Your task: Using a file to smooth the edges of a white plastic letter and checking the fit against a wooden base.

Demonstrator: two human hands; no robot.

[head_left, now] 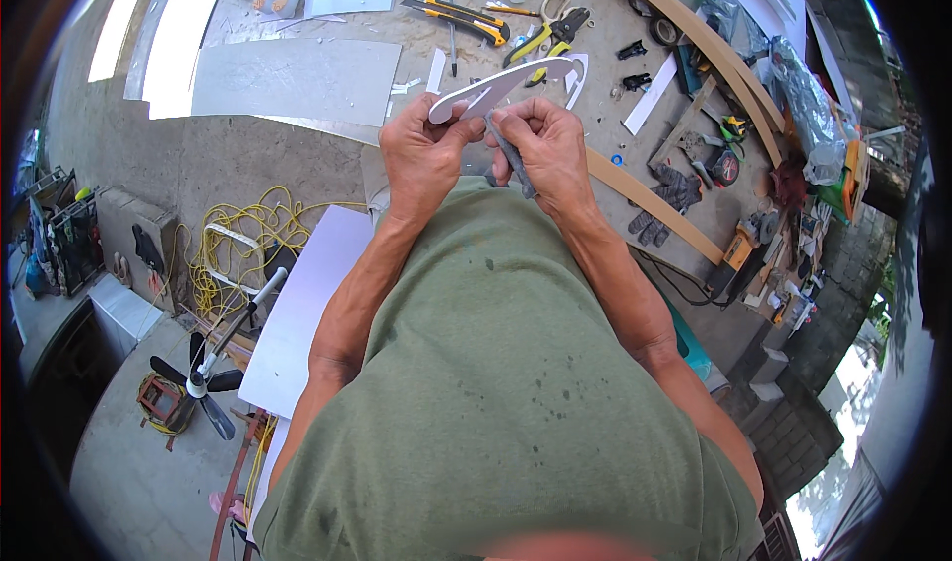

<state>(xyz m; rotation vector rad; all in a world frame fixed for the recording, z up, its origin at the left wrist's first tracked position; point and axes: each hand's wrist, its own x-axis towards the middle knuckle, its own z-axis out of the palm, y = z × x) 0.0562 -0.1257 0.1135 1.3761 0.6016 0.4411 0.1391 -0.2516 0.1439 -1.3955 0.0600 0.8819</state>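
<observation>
Head view, center-top of frame: my left hand (421, 154) pinches the near end of a white cutout (501, 87), a long curved flat piece that runs up-right from my fingers over the bench (297, 164). Thumb and fingers are closed on its edge, so a firm hold. My right hand (545, 149) is just beside the left, nearly touching it, and wraps narrow around a grey tool (511, 156), a thin stick-like thing; its tip meets the cutout's lower edge, its tail points down toward my shirt (496, 382). Can't tell what kind of tool it is, too small. Both forearms come up from the lower part of the frame. Above the cutout, top center: a yellow knife (466, 17), pliers (550, 37) w/ yellow grips, scissors (555, 3). A grey sheet (297, 80) lies upper left on the bench. Right of my hands a wood strip (654, 204) runs diagonally, w/ grey gloves (666, 199) across it. Lower left, on the floor: a fan (203, 377) and a yellow cord (233, 249) in a tangle, w/ a white board (297, 313) next to them.
</observation>
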